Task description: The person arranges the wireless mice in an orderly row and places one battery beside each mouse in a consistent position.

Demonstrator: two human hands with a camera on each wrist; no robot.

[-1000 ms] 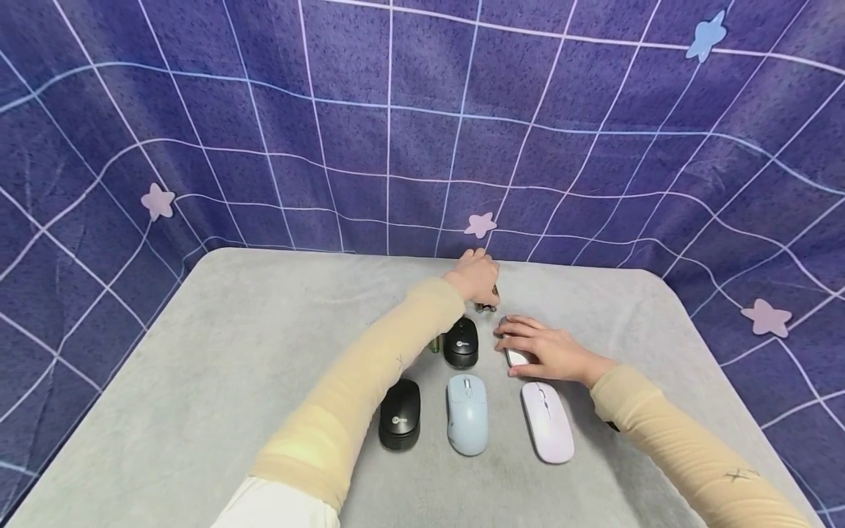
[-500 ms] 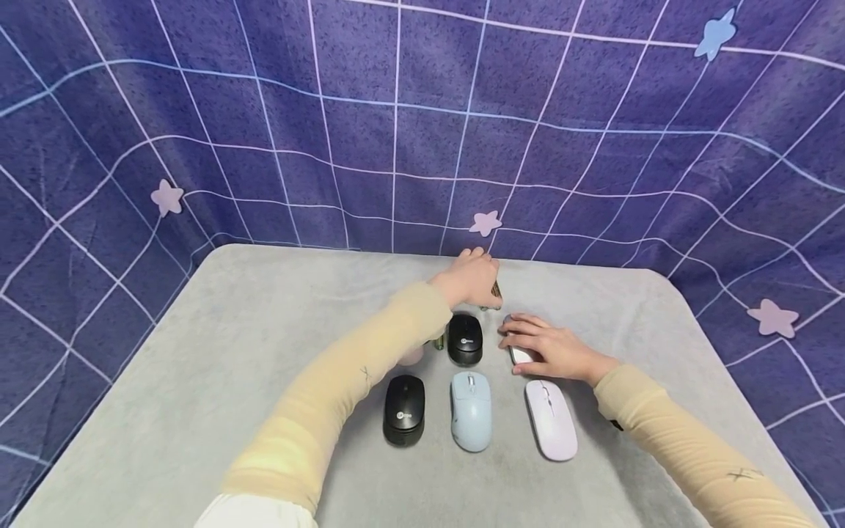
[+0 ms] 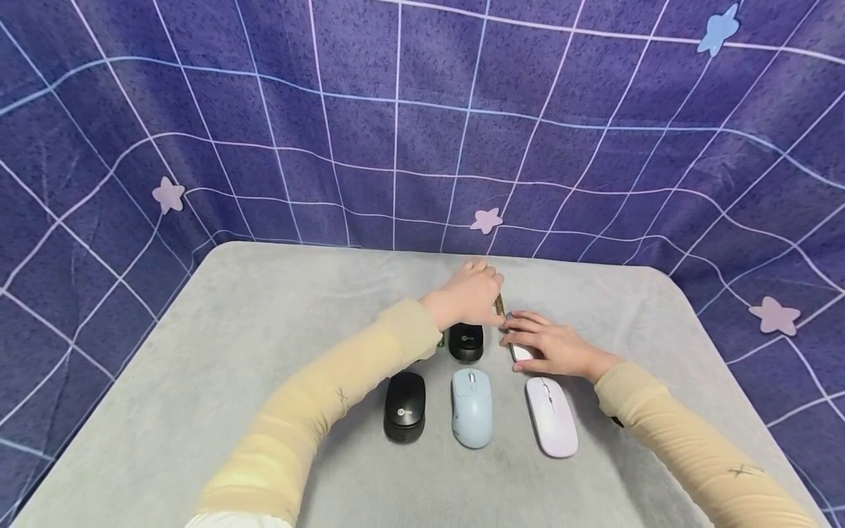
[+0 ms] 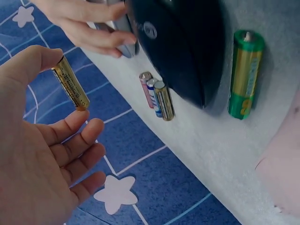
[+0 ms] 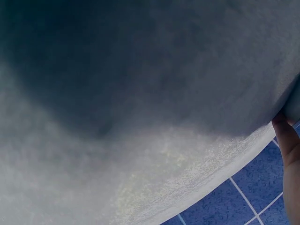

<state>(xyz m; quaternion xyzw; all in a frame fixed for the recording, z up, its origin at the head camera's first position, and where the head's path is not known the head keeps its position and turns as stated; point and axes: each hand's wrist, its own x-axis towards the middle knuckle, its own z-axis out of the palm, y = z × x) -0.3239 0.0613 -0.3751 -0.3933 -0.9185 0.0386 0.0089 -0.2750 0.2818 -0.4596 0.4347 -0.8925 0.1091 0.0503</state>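
My left hand (image 3: 467, 297) pinches a small gold battery (image 4: 70, 83) between thumb and forefinger, above the far part of the table; its other fingers are loosely bent. My right hand (image 3: 557, 348) holds a white mouse (image 3: 521, 353), fingers over it and thumb along its near side. Between the hands lies a black mouse (image 3: 466, 345), partly hidden by the left hand. In the left wrist view, a pink battery (image 4: 146, 90), a blue-and-white battery (image 4: 153, 97) and another gold battery (image 4: 164, 101) lie side by side near it. The right wrist view shows mostly blurred table and my thumb (image 5: 288, 140).
A larger green-and-gold battery (image 4: 244, 75) lies left of the black mouse. Nearer to me sit a second black mouse (image 3: 405, 407), a light blue mouse (image 3: 472, 411) and a pale lilac mouse (image 3: 551, 418). A blue gridded curtain (image 3: 422, 132) stands behind the grey table (image 3: 264, 315).
My left hand has come slightly nearer with the battery, down toward the black mouse and the right hand. The right hand stays on the white mouse. The head view has shifted slightly.
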